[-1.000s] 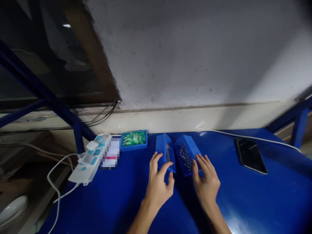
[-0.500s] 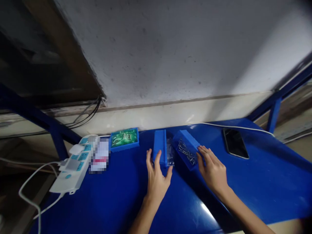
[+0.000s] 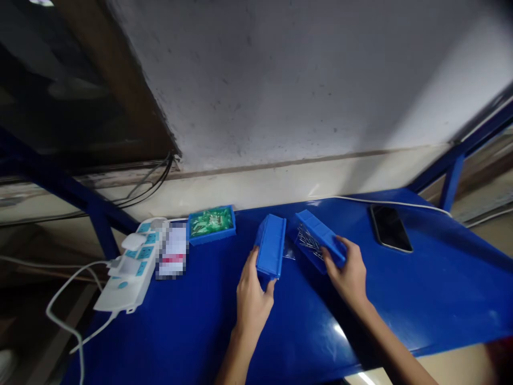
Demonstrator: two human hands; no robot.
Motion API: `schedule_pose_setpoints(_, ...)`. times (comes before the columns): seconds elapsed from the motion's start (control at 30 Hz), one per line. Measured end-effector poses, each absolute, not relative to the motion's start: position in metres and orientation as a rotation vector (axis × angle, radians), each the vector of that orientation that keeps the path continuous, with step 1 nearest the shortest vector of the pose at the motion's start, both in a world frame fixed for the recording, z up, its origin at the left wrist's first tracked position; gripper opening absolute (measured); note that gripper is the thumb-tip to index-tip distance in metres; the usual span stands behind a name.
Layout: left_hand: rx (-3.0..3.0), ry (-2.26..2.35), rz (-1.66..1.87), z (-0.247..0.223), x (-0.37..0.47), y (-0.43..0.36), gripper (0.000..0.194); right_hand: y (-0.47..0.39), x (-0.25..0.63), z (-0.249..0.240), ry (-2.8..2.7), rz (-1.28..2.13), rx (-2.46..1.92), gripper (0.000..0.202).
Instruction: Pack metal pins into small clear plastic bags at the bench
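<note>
My left hand [image 3: 253, 299] is closed round the near end of a blue plastic bin [image 3: 272, 246], which is tipped on its side, its opening turned away from view. My right hand [image 3: 348, 271] grips the near right end of a second blue bin [image 3: 320, 231], tilted so that its mouth faces left. Inside this second bin lie long thin metal screws or pins [image 3: 308, 241], partly hidden by its wall. Between the two bins, a bit of clear plastic bag [image 3: 289, 251] shows on the blue table [image 3: 296, 326].
A third blue bin [image 3: 212, 235] with green material and small metal pieces stands at the back left. Beside it are a blurred-out paper [image 3: 173, 251] and a white power strip [image 3: 130, 272] with cables. A phone [image 3: 390, 228] lies at right, near a white cable [image 3: 385, 201].
My left hand has closed on its bin and tilted it to the right. The right hand has taken a firmer grip and tipped its bin further left. The view has shifted slightly.
</note>
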State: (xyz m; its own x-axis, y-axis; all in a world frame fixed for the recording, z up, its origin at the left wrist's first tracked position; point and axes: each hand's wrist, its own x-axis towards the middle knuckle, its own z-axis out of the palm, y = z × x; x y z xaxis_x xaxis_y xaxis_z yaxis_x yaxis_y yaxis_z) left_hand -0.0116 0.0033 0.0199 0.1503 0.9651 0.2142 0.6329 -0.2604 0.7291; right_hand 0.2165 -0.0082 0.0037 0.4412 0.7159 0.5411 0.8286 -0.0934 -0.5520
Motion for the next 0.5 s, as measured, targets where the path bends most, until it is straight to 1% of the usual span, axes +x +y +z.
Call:
schedule_pose_setpoints(0.1,2.075,1.408,0.934,0.020,-0.016,0.002,0.076,-0.008,0.222,0.003,-1.207,-0.047,-1.922,0.065)
schedule_pose_setpoints(0.2,2.097,1.303,0.915,0.022,-0.025,0.004,0.075,-0.009,0.223,-0.002,-1.093,0.097,-1.989,0.077)
schedule_pose_setpoints(0.27,2.044,1.241,0.945,0.024,-0.033,0.007,0.069,-0.011,0.222,-0.006,-1.028,0.165,-1.957,0.073)
schedule_pose_setpoints(0.33,1.926,1.192,1.015,0.028,-0.044,0.008,0.063,-0.012,0.223,-0.010,-1.004,0.187,-1.911,0.064)
schedule_pose_setpoints(0.4,1.768,1.162,1.064,0.032,-0.054,0.008,0.061,-0.013,0.228,-0.012,-1.021,0.161,-1.906,0.059)
schedule_pose_setpoints(0.5,1.586,1.157,1.086,0.036,-0.066,0.007,0.062,-0.015,0.240,-0.017,-1.123,0.094,-1.956,0.063)
